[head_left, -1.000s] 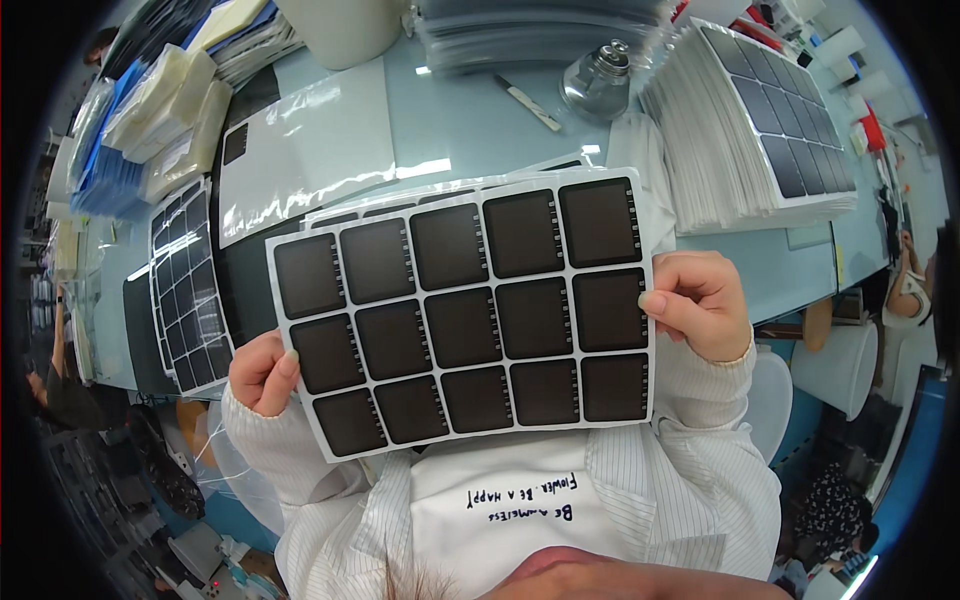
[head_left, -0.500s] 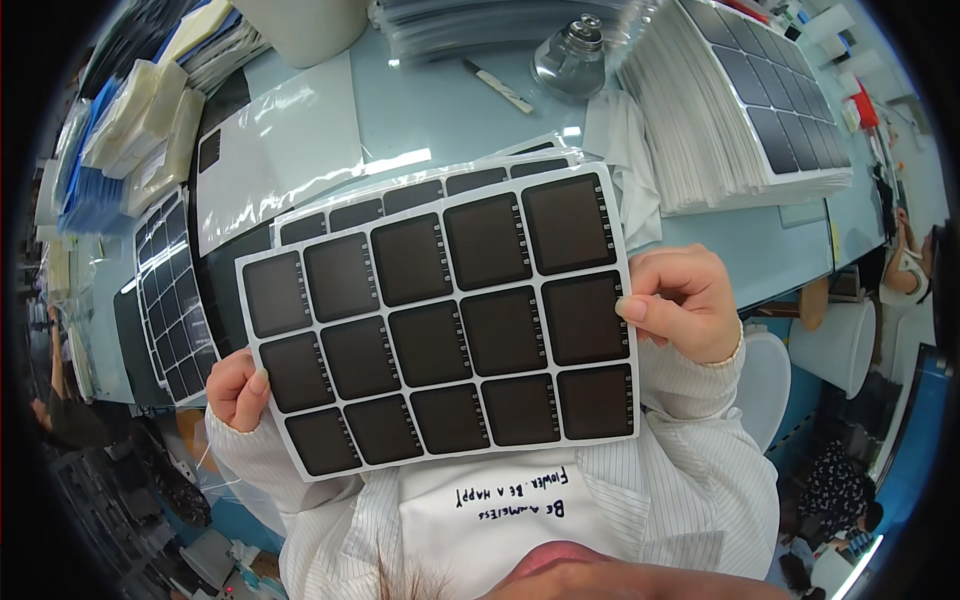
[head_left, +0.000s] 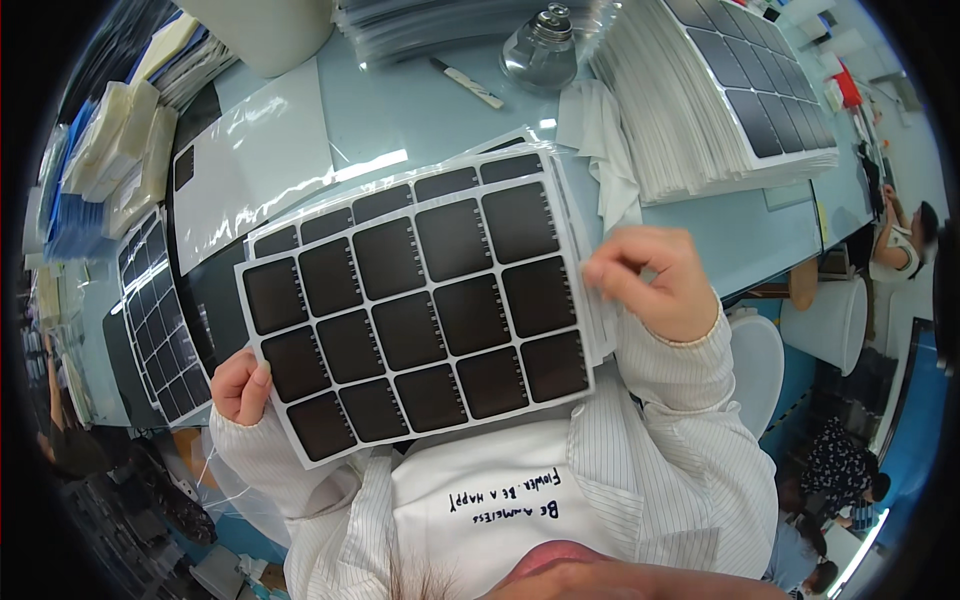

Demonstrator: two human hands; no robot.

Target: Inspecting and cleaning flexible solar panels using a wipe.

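Observation:
A white-bordered sheet of dark rounded squares [head_left: 415, 316] slants in front of me. My left hand [head_left: 242, 388] pinches its left edge, thumb on the front. By the right edge is my right hand [head_left: 655, 282], its fingers curled and closed. The fingertips sit close to that edge, and whether anything thin is between them is hidden. Behind the held sheet lie similar sheets [head_left: 385, 203] on the table, some under clear film; their edges show above it and along its right side.
At the back right stands a tall stack of sheets [head_left: 690, 110], with a white cloth [head_left: 600, 150] beside it. A glass bottle with a metal top [head_left: 540, 50] and a pen [head_left: 467, 83] lie farther back. Packets [head_left: 120, 150] and another sheet [head_left: 160, 310] are left.
My right hand has come off the sheet's front at the right edge and now sits just beside it. The sheet has shifted slightly left, still in my left hand.

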